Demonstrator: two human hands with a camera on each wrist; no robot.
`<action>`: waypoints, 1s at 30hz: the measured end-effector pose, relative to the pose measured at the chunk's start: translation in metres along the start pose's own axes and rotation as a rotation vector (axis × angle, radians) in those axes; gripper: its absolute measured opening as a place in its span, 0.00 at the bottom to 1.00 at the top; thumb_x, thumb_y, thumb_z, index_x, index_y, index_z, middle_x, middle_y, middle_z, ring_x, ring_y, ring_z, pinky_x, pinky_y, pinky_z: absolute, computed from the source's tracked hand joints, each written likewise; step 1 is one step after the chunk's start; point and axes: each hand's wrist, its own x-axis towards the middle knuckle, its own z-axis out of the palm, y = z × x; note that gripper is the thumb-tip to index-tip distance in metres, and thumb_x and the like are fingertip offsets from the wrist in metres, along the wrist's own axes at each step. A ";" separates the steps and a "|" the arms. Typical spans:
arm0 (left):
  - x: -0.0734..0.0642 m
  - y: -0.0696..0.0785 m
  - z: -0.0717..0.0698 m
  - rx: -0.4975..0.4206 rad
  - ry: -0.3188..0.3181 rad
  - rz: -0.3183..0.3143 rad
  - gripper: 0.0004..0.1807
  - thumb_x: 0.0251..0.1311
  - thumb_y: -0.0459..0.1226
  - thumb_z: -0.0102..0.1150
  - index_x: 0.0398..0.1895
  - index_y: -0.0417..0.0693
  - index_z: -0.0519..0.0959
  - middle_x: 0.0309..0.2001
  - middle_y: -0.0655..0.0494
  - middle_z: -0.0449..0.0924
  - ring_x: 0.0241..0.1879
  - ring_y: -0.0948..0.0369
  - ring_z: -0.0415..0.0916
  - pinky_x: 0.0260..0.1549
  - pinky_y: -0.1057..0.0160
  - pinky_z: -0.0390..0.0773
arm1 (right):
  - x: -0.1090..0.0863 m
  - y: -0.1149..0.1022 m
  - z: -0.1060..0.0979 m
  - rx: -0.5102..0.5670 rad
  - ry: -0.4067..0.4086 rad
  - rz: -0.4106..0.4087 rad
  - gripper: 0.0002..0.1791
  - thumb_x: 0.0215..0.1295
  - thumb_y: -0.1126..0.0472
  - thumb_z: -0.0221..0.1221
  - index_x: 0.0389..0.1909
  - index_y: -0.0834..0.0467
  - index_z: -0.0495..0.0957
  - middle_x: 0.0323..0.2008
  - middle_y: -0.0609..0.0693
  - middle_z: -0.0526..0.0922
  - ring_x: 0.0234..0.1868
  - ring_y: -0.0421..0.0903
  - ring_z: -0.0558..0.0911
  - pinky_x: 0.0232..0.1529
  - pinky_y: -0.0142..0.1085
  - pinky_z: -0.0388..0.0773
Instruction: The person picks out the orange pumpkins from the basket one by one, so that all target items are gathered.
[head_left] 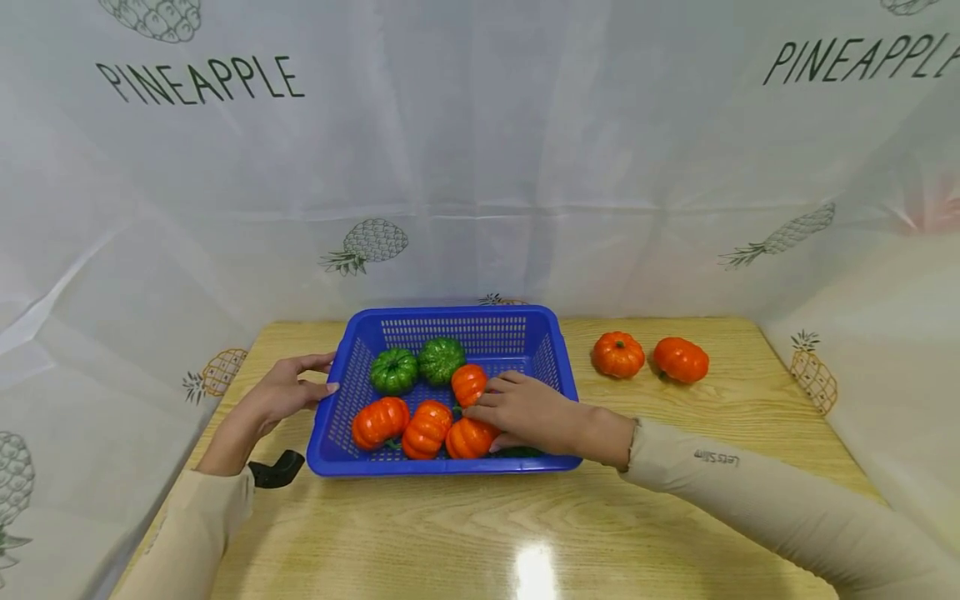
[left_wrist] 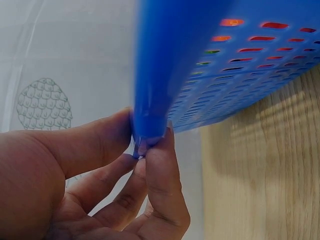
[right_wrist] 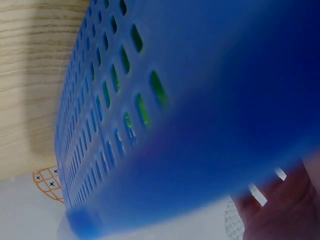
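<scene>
A blue plastic basket (head_left: pixel 442 467) with slotted walls stands on the table. My left hand (head_left: pixel 288 390) pinches its left rim between thumb and fingers, plainly seen in the left wrist view on the basket rim (left_wrist: pixel 152 95). My right hand (head_left: pixel 536 417) reaches over the right side into the basket, fingers and thumb about an orange pumpkin (head_left: pixel 469 438) near the front. Beside that lie more orange pumpkins (head_left: pixel 427 430) and two green pumpkins (head_left: pixel 442 361). Something dark green (head_left: pixel 520 452) shows partly under the right hand. In the right wrist view the basket wall (right_wrist: pixel 165 150) hides the fingertips.
Two orange pumpkins (head_left: pixel 618 355) lie on the wooden table (head_left: pixel 420 533) right of the basket. A black curved object (head_left: pixel 277 470) shows by the left wrist. A pale sheet (head_left: pixel 480 167) with printed pineapples hangs behind and at the sides.
</scene>
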 end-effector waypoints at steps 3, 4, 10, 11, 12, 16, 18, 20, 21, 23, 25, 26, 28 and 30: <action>0.000 -0.001 0.000 -0.007 -0.001 0.000 0.38 0.77 0.29 0.56 0.82 0.28 0.52 0.70 0.24 0.63 0.49 0.54 0.85 0.49 0.54 0.89 | 0.001 -0.002 0.001 -0.002 0.018 0.000 0.30 0.72 0.40 0.63 0.67 0.51 0.81 0.58 0.44 0.87 0.61 0.47 0.80 0.67 0.44 0.75; -0.001 -0.001 0.000 -0.013 -0.002 0.001 0.38 0.77 0.29 0.56 0.82 0.28 0.52 0.70 0.24 0.63 0.49 0.54 0.85 0.49 0.55 0.89 | 0.001 -0.002 0.000 -0.003 0.019 0.001 0.29 0.72 0.40 0.63 0.67 0.51 0.81 0.58 0.44 0.87 0.61 0.46 0.80 0.67 0.44 0.75; 0.000 -0.002 0.000 -0.021 -0.003 0.002 0.38 0.76 0.29 0.56 0.82 0.28 0.52 0.69 0.25 0.63 0.48 0.55 0.85 0.48 0.55 0.89 | -0.005 -0.002 -0.005 -0.050 0.079 0.013 0.29 0.70 0.39 0.64 0.66 0.49 0.82 0.57 0.43 0.87 0.61 0.46 0.81 0.67 0.43 0.76; 0.000 -0.002 0.000 -0.019 -0.002 0.000 0.38 0.77 0.29 0.56 0.82 0.28 0.52 0.69 0.25 0.63 0.49 0.55 0.85 0.48 0.55 0.89 | -0.007 -0.002 -0.007 -0.058 0.094 0.018 0.29 0.70 0.39 0.65 0.65 0.49 0.82 0.56 0.43 0.87 0.61 0.45 0.81 0.67 0.43 0.76; 0.000 -0.002 0.000 -0.017 -0.002 -0.002 0.38 0.77 0.29 0.56 0.82 0.28 0.52 0.69 0.25 0.63 0.49 0.55 0.85 0.49 0.55 0.89 | -0.009 -0.001 -0.009 -0.066 0.106 0.024 0.28 0.69 0.39 0.65 0.65 0.48 0.83 0.56 0.43 0.87 0.61 0.45 0.81 0.66 0.43 0.76; 0.000 -0.002 -0.001 -0.016 -0.003 -0.001 0.38 0.77 0.29 0.56 0.82 0.28 0.52 0.69 0.25 0.63 0.48 0.55 0.85 0.49 0.55 0.89 | -0.018 0.001 -0.016 -0.079 0.167 0.048 0.28 0.67 0.40 0.68 0.63 0.48 0.84 0.54 0.43 0.88 0.59 0.46 0.81 0.65 0.43 0.77; 0.000 -0.002 -0.001 -0.021 -0.006 0.002 0.37 0.77 0.29 0.56 0.82 0.28 0.52 0.68 0.25 0.64 0.47 0.55 0.85 0.49 0.55 0.89 | -0.025 0.003 -0.019 -0.071 0.199 0.058 0.27 0.66 0.41 0.69 0.62 0.49 0.84 0.54 0.43 0.88 0.59 0.47 0.81 0.65 0.44 0.77; 0.000 -0.002 -0.001 -0.023 -0.010 0.008 0.37 0.77 0.29 0.56 0.82 0.27 0.52 0.68 0.25 0.64 0.47 0.56 0.86 0.49 0.55 0.89 | -0.032 0.006 -0.022 -0.061 0.235 0.065 0.28 0.64 0.42 0.71 0.62 0.50 0.84 0.54 0.43 0.88 0.58 0.48 0.81 0.64 0.45 0.78; 0.000 -0.002 -0.001 -0.025 -0.010 0.009 0.37 0.77 0.29 0.56 0.82 0.28 0.52 0.68 0.25 0.64 0.47 0.56 0.86 0.49 0.55 0.89 | -0.035 0.007 -0.023 -0.055 0.253 0.070 0.28 0.63 0.42 0.72 0.61 0.50 0.85 0.53 0.44 0.88 0.58 0.48 0.81 0.63 0.45 0.78; 0.000 -0.002 -0.001 -0.024 -0.012 0.011 0.38 0.77 0.29 0.56 0.82 0.28 0.52 0.68 0.26 0.64 0.46 0.56 0.86 0.49 0.55 0.89 | -0.043 0.011 -0.025 -0.054 0.288 0.080 0.29 0.61 0.43 0.73 0.61 0.51 0.85 0.53 0.44 0.88 0.57 0.49 0.82 0.62 0.46 0.79; 0.000 -0.002 -0.001 -0.020 -0.014 0.015 0.38 0.77 0.29 0.56 0.82 0.28 0.51 0.67 0.26 0.64 0.46 0.56 0.86 0.50 0.55 0.88 | -0.052 0.015 -0.025 -0.054 0.328 0.094 0.31 0.57 0.44 0.76 0.60 0.52 0.86 0.53 0.44 0.88 0.56 0.49 0.82 0.61 0.46 0.80; 0.000 -0.002 -0.001 -0.017 -0.014 0.017 0.38 0.77 0.30 0.56 0.82 0.28 0.51 0.67 0.26 0.64 0.46 0.56 0.86 0.50 0.55 0.88 | -0.056 0.017 -0.026 -0.050 0.347 0.102 0.31 0.56 0.45 0.77 0.59 0.53 0.86 0.52 0.45 0.88 0.56 0.50 0.82 0.60 0.47 0.80; 0.000 -0.002 -0.001 -0.017 -0.015 0.018 0.38 0.77 0.30 0.56 0.82 0.28 0.51 0.67 0.27 0.64 0.46 0.56 0.86 0.51 0.54 0.88 | -0.065 0.022 -0.025 -0.051 0.389 0.119 0.33 0.51 0.46 0.80 0.59 0.54 0.86 0.52 0.45 0.89 0.55 0.50 0.82 0.58 0.47 0.82; 0.000 -0.002 -0.001 -0.016 -0.018 0.019 0.38 0.77 0.30 0.55 0.82 0.28 0.51 0.67 0.26 0.64 0.47 0.55 0.86 0.51 0.53 0.88 | -0.075 0.026 -0.025 -0.045 0.423 0.134 0.35 0.48 0.49 0.81 0.59 0.55 0.86 0.52 0.45 0.89 0.55 0.51 0.83 0.57 0.48 0.82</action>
